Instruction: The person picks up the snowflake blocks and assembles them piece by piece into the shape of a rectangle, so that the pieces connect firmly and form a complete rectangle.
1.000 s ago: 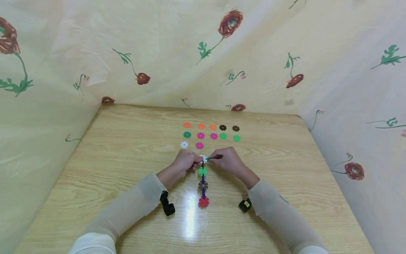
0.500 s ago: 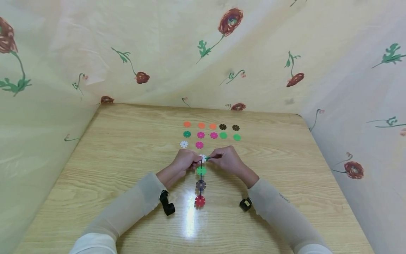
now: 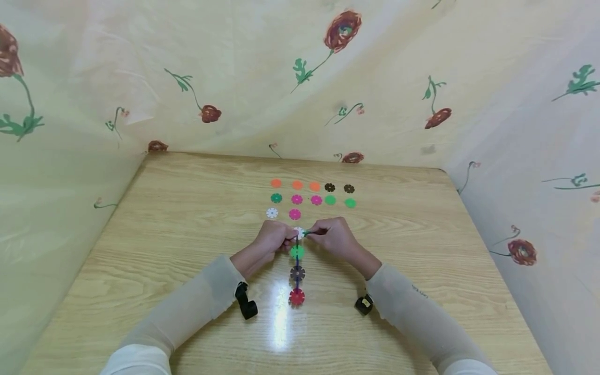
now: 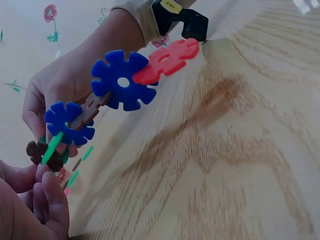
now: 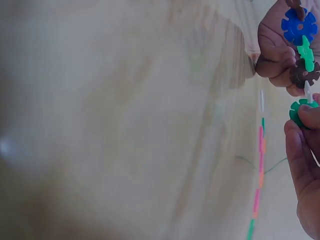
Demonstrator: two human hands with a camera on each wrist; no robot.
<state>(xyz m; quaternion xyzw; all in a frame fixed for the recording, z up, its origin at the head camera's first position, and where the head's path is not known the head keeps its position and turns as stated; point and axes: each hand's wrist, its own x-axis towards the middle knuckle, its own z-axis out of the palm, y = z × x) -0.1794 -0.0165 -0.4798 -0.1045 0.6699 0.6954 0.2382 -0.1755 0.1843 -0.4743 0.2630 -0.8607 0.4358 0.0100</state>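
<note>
A chain of notched plastic discs runs toward the person from between the two hands. In the left wrist view it shows a red disc (image 4: 172,59), blue discs (image 4: 114,67), a brown disc and a light green disc (image 4: 52,148). My left hand (image 3: 273,238) grips the far end of this chain at the white disc (image 3: 300,233). Opposite it, my right hand (image 3: 336,237) pinches a dark green disc (image 5: 296,116) between thumb and fingers. That disc meets the white disc's edge. The chain's near end hangs over the table in the left wrist view, casting a shadow.
Beyond the hands, loose discs lie flat in rows on the wooden table (image 3: 197,198): orange (image 3: 297,185), brown (image 3: 349,188), pink (image 3: 295,214), light green (image 3: 350,203), dark green (image 3: 276,198) and white (image 3: 272,213). Flowered cloth (image 3: 262,78) surrounds the table.
The chain's near end has swung slightly left and turned, showing its discs in a straighter line. Both hands stay in nearly the same place, keeping their holds.
</note>
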